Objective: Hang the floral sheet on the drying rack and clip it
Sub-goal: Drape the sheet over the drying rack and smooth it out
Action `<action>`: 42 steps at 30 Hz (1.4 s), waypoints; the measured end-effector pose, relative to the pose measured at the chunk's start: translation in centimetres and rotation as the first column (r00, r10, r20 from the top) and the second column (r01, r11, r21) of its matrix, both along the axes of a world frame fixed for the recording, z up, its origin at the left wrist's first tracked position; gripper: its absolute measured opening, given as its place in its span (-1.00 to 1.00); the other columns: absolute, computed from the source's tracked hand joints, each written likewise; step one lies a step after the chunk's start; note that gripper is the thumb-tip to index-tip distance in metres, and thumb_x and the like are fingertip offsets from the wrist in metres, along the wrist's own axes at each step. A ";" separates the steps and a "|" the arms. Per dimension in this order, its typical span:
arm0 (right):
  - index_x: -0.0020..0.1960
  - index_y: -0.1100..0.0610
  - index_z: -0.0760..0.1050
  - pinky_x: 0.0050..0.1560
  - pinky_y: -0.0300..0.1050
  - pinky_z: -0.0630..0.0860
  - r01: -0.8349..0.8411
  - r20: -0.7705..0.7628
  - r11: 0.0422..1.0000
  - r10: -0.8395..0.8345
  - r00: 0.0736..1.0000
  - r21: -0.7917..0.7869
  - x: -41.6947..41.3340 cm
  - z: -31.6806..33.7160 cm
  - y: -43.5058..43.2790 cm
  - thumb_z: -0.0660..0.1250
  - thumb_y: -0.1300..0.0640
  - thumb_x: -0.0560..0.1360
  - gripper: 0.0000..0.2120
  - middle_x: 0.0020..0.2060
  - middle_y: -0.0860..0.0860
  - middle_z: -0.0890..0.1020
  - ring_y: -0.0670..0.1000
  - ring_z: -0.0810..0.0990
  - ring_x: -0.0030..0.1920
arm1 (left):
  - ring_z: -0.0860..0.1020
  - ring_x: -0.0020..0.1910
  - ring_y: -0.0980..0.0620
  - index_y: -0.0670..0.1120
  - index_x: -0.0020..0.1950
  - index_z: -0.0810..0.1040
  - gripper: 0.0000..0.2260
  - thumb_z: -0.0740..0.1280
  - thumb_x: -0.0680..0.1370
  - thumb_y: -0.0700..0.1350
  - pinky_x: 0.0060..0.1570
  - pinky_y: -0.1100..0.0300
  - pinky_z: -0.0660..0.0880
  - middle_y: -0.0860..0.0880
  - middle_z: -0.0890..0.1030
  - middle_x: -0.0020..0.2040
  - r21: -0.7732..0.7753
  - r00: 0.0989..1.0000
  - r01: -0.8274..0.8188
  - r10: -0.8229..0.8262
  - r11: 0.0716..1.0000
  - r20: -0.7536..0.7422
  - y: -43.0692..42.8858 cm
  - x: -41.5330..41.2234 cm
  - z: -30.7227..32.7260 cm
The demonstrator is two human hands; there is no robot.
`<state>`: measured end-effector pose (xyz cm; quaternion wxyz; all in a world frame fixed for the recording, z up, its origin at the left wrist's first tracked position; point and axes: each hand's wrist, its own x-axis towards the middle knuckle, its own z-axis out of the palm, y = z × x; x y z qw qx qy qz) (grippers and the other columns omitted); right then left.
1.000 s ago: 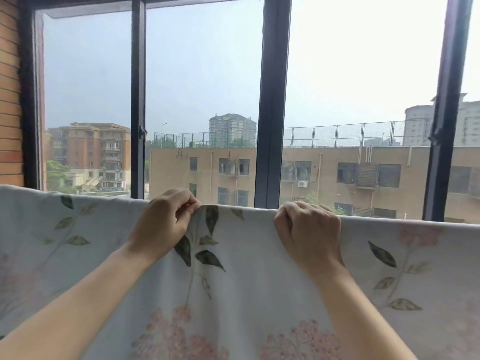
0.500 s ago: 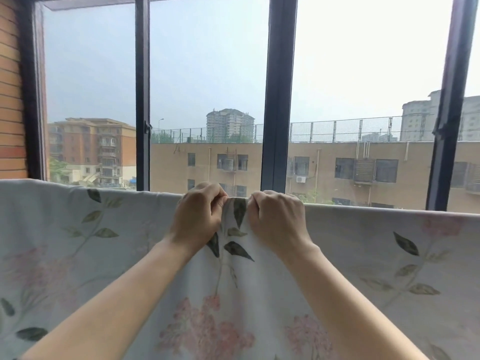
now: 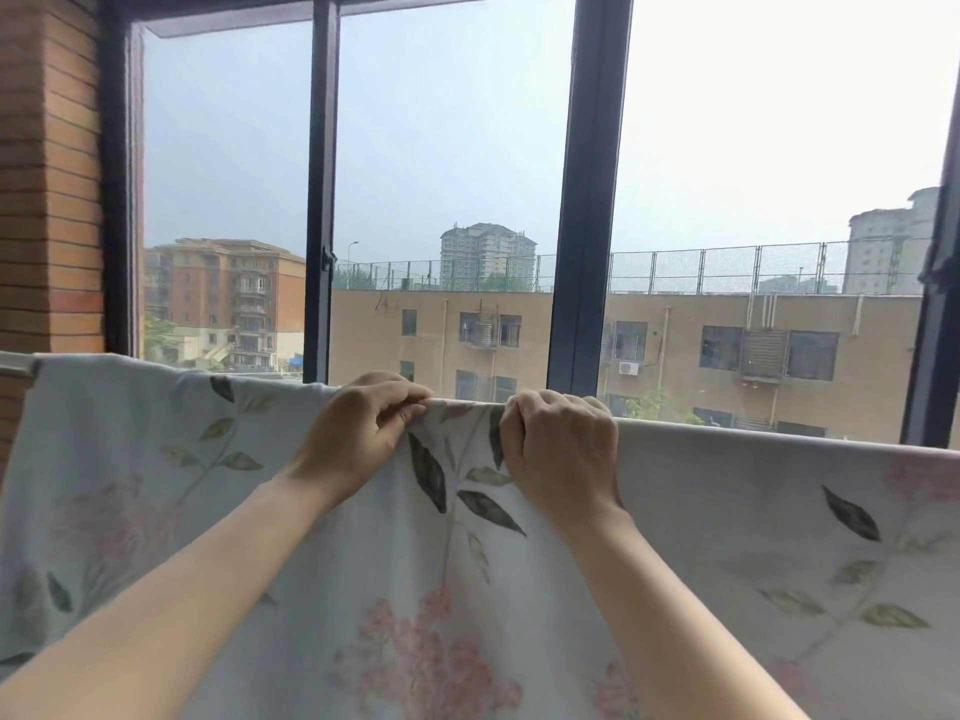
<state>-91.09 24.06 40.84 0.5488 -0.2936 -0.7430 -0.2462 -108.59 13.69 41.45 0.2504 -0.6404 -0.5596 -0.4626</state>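
The pale cloth sheet with pink flowers [image 3: 727, 537] is hanging over the white rack bar [image 3: 15, 362]. The left hand [image 3: 358, 439] and right hand [image 3: 561, 449] are pinching its top fold with curled fingers. No clip is showing, so clipping is remaining.

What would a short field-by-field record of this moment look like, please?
sheet: floral sheet draped over a horizontal line, its top fold running across the view
left hand: left hand pinches the top fold
right hand: right hand grips the top fold close beside the left, with a small gap between them
rack: bare end of the rack bar shows at far left
clips: none in view
background: window frame, brick wall
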 end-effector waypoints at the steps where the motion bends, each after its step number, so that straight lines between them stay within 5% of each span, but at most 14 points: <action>1: -0.44 0.04 0.41 -0.30 -0.21 0.18 -0.003 -0.002 1.000 0.003 1.000 0.005 -0.1 0.0 0.0 0.20 0.09 0.47 -0.69 -0.53 -0.07 0.50 -0.01 0.42 -0.53 | 0.54 -0.04 0.19 -0.10 0.07 0.66 -0.85 0.36 0.53 -0.20 0.00 0.43 0.44 0.06 0.63 -0.06 -0.005 1.000 0.007 -0.007 1.000 0.021 -0.1 -0.3 0.0; 14: -0.42 0.06 0.44 -0.33 -0.18 0.25 0.019 0.029 1.000 -0.020 0.999 0.011 0.1 -0.1 0.2 0.20 0.07 0.50 -0.69 -0.50 -0.06 0.53 0.02 0.46 -0.51 | 0.55 -0.01 0.08 -0.17 0.12 0.64 -0.78 0.39 0.49 -0.21 0.04 0.59 0.33 -0.01 0.64 -0.01 -0.027 0.997 -0.026 0.025 0.999 -0.068 -0.8 -2.3 -0.1; 22: -0.42 0.07 0.41 -0.34 -0.16 0.23 0.014 0.058 0.989 -0.006 0.998 -0.148 -0.4 1.1 -1.2 0.13 0.08 0.52 -0.66 -0.51 -0.06 0.45 0.02 0.40 -0.49 | 0.58 -0.05 0.02 -0.15 0.12 0.65 -0.73 0.31 0.52 -0.04 0.01 0.08 0.54 0.00 0.64 -0.07 0.000 0.999 -0.027 0.027 1.000 -0.030 -0.1 -1.9 -0.4; 26: -0.32 0.04 0.37 -0.26 -0.13 0.20 -0.045 0.152 0.982 0.074 0.986 -0.186 -3.7 1.8 -2.8 0.09 0.06 0.57 -0.70 -0.40 -0.06 0.48 0.02 0.37 -0.40 | 0.58 -0.07 -0.01 -0.17 0.12 0.65 -0.75 0.32 0.52 -0.08 0.00 0.05 0.53 -0.03 0.64 -0.08 -0.012 1.000 -0.016 0.016 1.000 -0.018 0.0 -1.5 -0.2; 31: -0.41 0.05 0.48 -0.31 -0.16 0.34 -0.002 -0.007 0.999 0.002 1.000 -0.051 -5.9 -0.1 -2.1 0.16 0.07 0.48 -0.69 -0.47 -0.05 0.57 0.02 0.50 -0.47 | 0.57 -0.03 0.00 -0.12 0.14 0.64 -0.69 0.26 0.52 0.00 0.04 0.05 0.51 -0.01 0.64 -0.04 -0.030 1.000 -0.008 0.007 1.000 -0.020 -0.4 -1.9 -0.4; 42: -0.42 0.06 0.45 -0.31 -0.17 0.34 0.028 -0.041 1.000 -0.028 0.999 0.013 -5.6 -0.1 -2.1 0.21 0.09 0.47 -0.70 -0.49 -0.05 0.54 0.01 0.47 -0.50 | 0.55 0.11 0.03 -0.13 0.28 0.54 -0.73 0.27 0.59 -0.18 0.16 0.13 0.48 -0.04 0.63 0.12 0.001 0.998 0.032 -0.031 1.000 -0.059 -0.9 -2.5 -0.3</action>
